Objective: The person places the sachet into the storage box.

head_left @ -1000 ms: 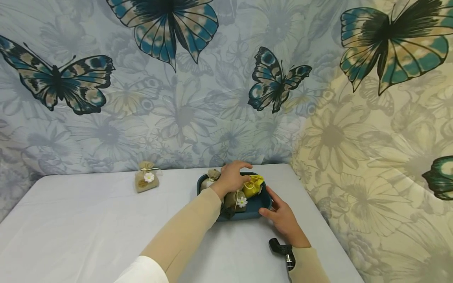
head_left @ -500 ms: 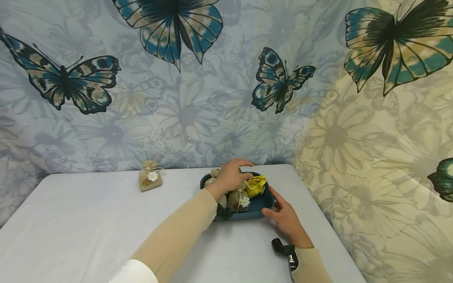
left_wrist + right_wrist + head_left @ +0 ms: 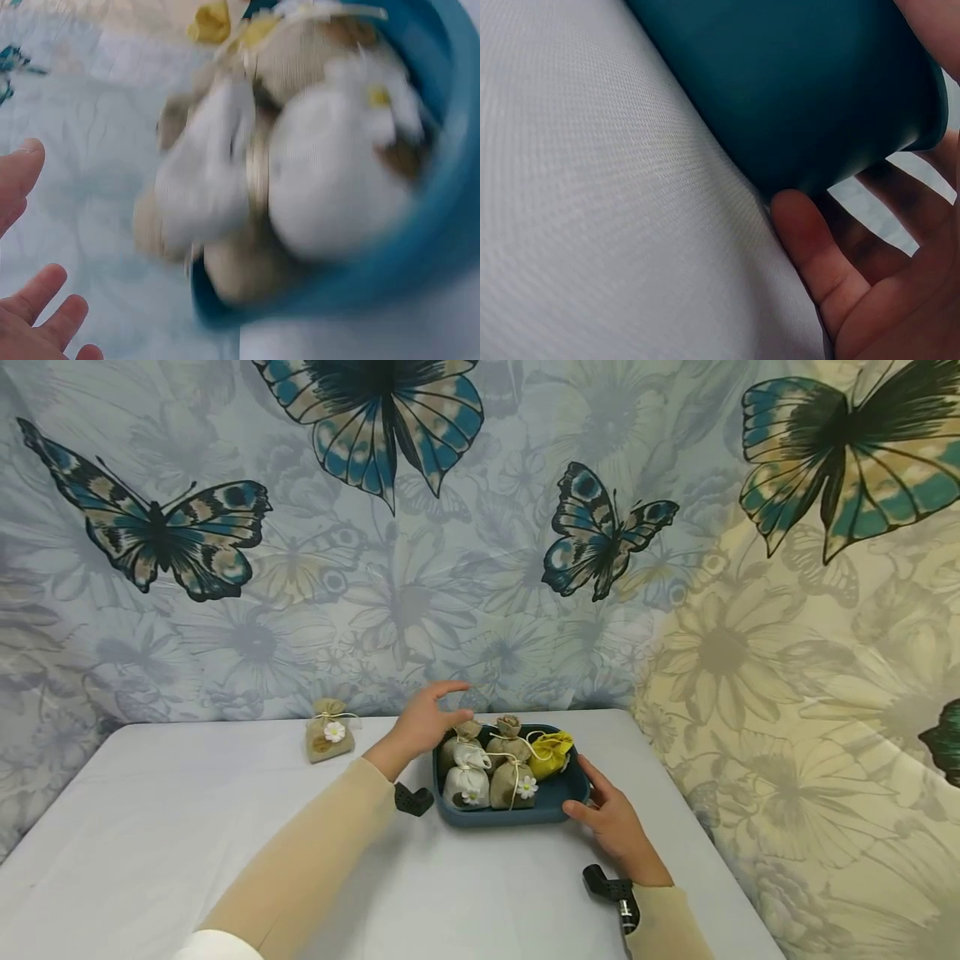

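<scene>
A blue tray (image 3: 558, 797) holds several small drawstring pouches. In it are a white pouch (image 3: 465, 783), a brown one with a white flower (image 3: 508, 789), a yellow one (image 3: 551, 755) and further tan ones behind. My right hand (image 3: 621, 829) holds the tray's right end, the thumb in front and the fingers around the side; the right wrist view shows the thumb against the tray wall (image 3: 780, 82). To the left of the tray, my left hand (image 3: 422, 725) hovers with fingers spread and nothing in it. The left wrist view shows its fingers apart from the blurred white pouch (image 3: 337, 176).
A single tan pouch (image 3: 330, 743) with a white flower stands on the white-covered table (image 3: 187, 827), left of the tray near the back edge. Behind rises a butterfly-patterned cloth (image 3: 420, 602). Black camera mounts (image 3: 607, 883) sit at the wrists.
My left hand has moved left off the pouches in the tray and now shows beside it, uncovering the white pouch. The right hand stays on the tray's end. The head view has turned slightly left.
</scene>
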Demonstrator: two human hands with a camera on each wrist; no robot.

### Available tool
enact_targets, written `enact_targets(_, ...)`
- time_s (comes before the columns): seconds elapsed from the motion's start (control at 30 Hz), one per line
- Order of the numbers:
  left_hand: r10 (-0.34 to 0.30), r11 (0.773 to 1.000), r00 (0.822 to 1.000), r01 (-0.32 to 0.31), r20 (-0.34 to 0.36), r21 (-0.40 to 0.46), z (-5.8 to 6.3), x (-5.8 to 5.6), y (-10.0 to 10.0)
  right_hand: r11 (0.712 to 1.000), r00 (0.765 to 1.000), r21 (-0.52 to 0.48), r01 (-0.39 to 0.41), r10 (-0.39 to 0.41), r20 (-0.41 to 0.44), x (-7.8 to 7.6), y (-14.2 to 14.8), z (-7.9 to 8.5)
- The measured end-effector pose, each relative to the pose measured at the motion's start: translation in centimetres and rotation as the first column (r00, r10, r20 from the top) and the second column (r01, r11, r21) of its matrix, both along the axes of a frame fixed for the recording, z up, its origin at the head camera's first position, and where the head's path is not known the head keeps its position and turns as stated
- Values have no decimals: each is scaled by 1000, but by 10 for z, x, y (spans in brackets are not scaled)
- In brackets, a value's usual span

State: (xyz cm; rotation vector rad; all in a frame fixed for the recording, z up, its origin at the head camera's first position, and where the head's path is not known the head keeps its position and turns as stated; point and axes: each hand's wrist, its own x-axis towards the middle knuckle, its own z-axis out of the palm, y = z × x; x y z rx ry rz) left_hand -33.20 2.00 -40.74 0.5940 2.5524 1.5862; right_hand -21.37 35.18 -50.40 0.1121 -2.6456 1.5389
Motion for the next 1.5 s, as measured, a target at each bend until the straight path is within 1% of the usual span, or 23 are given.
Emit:
enact_targets(0.13, 50, 999, 998, -49, 30, -12, -2, -4, -36, 1000, 1000, -21, -15, 15, -5, -2, 2, -4)
enact_targets(0.2, 70, 997, 997, -69, 32, -30, -3, -6, -55, 1000, 1000, -24, -15, 15, -3, -1, 3, -4)
enact_targets(0.33, 116, 990, 993, -115, 10, -83, -10, -12, -94, 1000, 1000, -15, -10, 10, 7, 1, 1, 0)
enact_targets(0.43, 146, 983, 989, -145, 5, -109, -15, -16, -122, 1000, 1000, -16, -11, 11, 16, 4, -3, 8)
enact_targets(0.53, 167, 978, 986, -165, 8, -129, -18, -17, -147, 999, 999, -29, -19, 20, 24, 9, -10, 21)
enact_targets(0.63, 182, 974, 983, -177, 20, -138, -20, -16, -167, 1000, 999, -19, -24, 24, 24, 14, -16, 31)
enact_targets(0.73, 208, 971, 977, -200, 51, -135, -23, -13, -184, 1000, 999, -6, -23, 24, 24, 16, -19, 37)
enact_targets(0.83, 230, 969, 968, -218, 103, -114, -30, -10, -196, 1000, 1000, -2, -16, 16, 23, 17, -20, 38)
enact_targets(0.93, 238, 969, 957, -222, 166, -108, -41, -8, -205, 1000, 1000, -11, -12, 13, 22, 18, -19, 38)
enact_targets(1.0, 240, 968, 952, -221, 190, -115, -50, -8, -209, 1000, 1000, -18, -13, 14, 24, 18, -19, 37)
enact_targets(1.07, 236, 969, 951, -214, 201, -124, -56, -8, -212, 1000, 999, -25, -15, 15, 28, 18, -19, 37)
enact_targets(1.2, 212, 975, 959, -194, 187, -107, -64, -10, -214, 1000, 999, -19, -8, 9, 33, 18, -19, 36)
enact_targets(1.3, 194, 977, 970, -178, 144, -116, -67, -11, -212, 1000, 1000, -11, -6, 6, 30, 18, -19, 36)
enact_targets(1.43, 199, 967, 976, -181, 86, -177, -69, -11, -208, 1000, 999, -14, -9, 9, 30, 18, -19, 37)
enact_targets(1.5, 206, 963, 975, -187, 80, -194, -70, -11, -206, 1000, 999, -14, -7, 8, 31, 19, -19, 38)
